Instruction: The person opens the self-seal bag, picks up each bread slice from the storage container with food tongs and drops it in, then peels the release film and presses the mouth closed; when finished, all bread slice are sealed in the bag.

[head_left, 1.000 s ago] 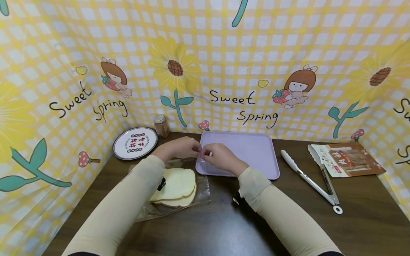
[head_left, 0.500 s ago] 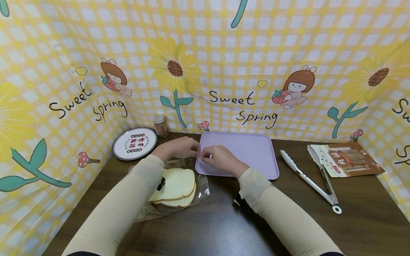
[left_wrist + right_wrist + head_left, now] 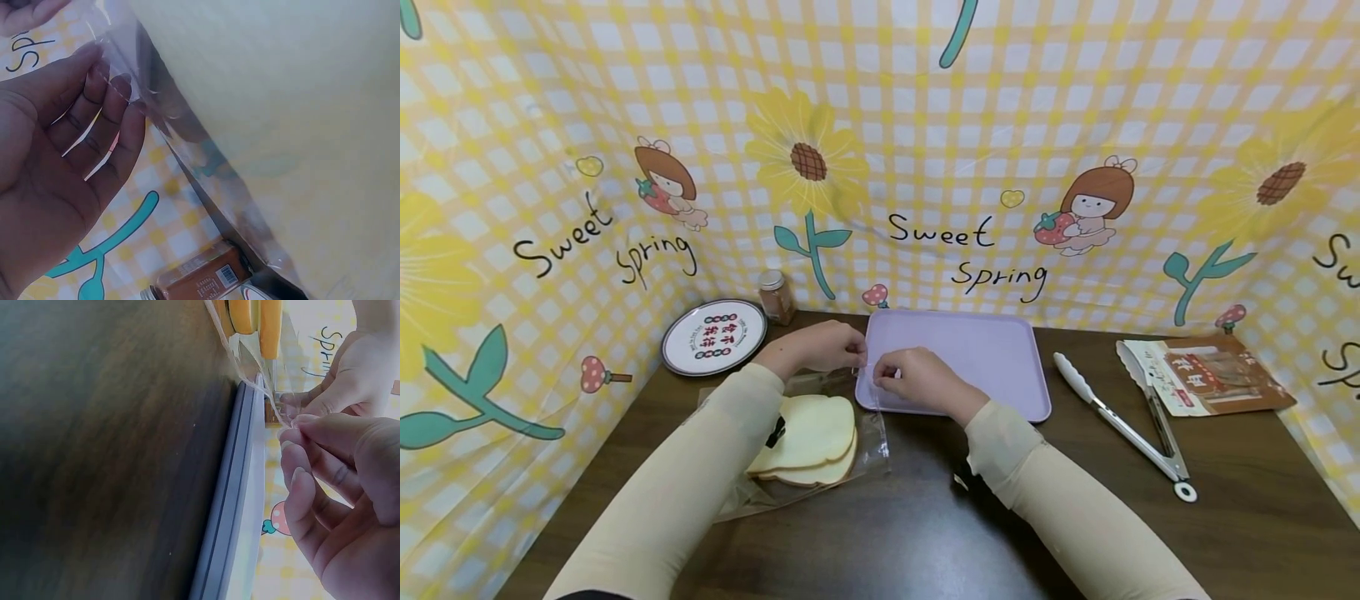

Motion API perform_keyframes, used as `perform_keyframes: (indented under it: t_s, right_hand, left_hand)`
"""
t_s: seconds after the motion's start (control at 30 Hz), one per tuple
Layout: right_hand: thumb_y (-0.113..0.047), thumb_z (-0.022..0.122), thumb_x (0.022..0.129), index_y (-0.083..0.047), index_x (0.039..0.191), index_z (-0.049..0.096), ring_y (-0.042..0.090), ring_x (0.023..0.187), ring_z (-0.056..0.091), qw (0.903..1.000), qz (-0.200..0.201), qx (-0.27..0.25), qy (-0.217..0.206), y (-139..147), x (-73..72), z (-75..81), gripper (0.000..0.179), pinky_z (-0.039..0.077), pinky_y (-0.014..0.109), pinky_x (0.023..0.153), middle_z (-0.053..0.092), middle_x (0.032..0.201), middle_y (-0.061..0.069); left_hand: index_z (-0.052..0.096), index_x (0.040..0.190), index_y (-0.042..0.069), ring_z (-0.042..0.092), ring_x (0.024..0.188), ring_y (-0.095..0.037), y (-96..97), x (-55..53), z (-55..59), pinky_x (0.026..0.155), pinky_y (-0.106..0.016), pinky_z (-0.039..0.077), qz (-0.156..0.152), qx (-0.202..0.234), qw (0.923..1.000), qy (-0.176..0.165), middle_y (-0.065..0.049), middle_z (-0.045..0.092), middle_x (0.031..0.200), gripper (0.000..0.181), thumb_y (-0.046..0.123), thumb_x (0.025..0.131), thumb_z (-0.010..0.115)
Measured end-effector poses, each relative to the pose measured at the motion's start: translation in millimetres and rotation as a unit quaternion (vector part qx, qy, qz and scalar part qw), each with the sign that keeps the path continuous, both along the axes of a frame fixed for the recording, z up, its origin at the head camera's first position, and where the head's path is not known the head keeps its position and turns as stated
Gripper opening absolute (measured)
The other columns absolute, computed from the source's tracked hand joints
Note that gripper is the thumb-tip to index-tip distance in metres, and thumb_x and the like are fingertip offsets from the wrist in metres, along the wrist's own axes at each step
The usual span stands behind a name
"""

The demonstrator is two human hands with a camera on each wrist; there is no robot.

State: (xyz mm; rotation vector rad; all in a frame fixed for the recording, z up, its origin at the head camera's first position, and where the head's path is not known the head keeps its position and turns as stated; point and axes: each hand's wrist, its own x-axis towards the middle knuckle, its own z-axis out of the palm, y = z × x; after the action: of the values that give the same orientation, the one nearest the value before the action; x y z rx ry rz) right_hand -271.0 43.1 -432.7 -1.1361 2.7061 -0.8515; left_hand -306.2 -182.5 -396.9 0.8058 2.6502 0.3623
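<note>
Slices of white bread (image 3: 812,429) lie inside a clear plastic bag (image 3: 874,446) at the left of the table. Over the bag's far right corner, my left hand (image 3: 826,346) pinches the thin film between thumb and fingertips; its other fingers are loosely bent in the left wrist view. Just to its right, my right hand (image 3: 921,379) holds the bag's edge, and the right wrist view shows that hand (image 3: 350,494) pinching the film between thumb and index finger. A small gap separates the two hands. Both are above the left edge of a lilac tray (image 3: 977,354).
A white plate (image 3: 715,337) and a spice jar (image 3: 777,297) stand at the back left. To the right, metal tongs (image 3: 1112,421) with white tips lie partly over a brown food packet (image 3: 1217,375). A patterned cloth (image 3: 910,150) hangs behind the table.
My right hand has shifted slightly right and down, widening the gap between the hands. My left hand stays nearly still, and the bread has not moved.
</note>
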Motion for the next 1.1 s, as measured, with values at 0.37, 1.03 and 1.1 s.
perform_keyframes:
  t_s: [0.37,1.03,1.1]
  right_hand:
    - [-0.020,0.072,0.104,-0.017,0.100,0.080,0.010,0.092,0.071,0.9998,0.007,0.014,0.009,7.3,18.8,7.0,0.009,0.060,0.032,0.087,0.080,0.097,-0.003]
    - [-0.019,0.073,0.103,-0.016,0.105,0.081,0.008,0.095,0.075,0.9948,0.065,0.009,0.079,18.5,61.0,26.4,0.009,0.063,0.029,0.088,0.081,0.099,-0.006]
    - [-0.019,0.073,0.103,-0.016,0.105,0.081,0.007,0.095,0.075,0.9942,0.068,0.009,0.083,21.1,64.2,27.5,0.009,0.063,0.028,0.087,0.081,0.100,-0.007]
  left_hand:
    - [0.075,0.100,0.013,0.059,0.081,-0.012,-0.4,3.8,3.8,0.076,-0.028,0.049,0.016,-0.002,0.9999,-0.003,-0.002,0.072,0.092,0.018,0.022,0.109,0.063]
    - [0.075,0.098,0.016,0.059,0.079,-0.011,-4.1,-0.9,-5.7,0.076,-0.029,0.050,0.026,-0.008,0.9996,0.009,0.001,0.072,0.091,0.017,0.024,0.108,0.064]
    - [0.075,0.099,0.015,0.060,0.080,-0.011,-3.6,-0.5,-4.8,0.076,-0.028,0.051,0.024,-0.010,0.9996,0.011,0.001,0.073,0.092,0.017,0.023,0.108,0.064]
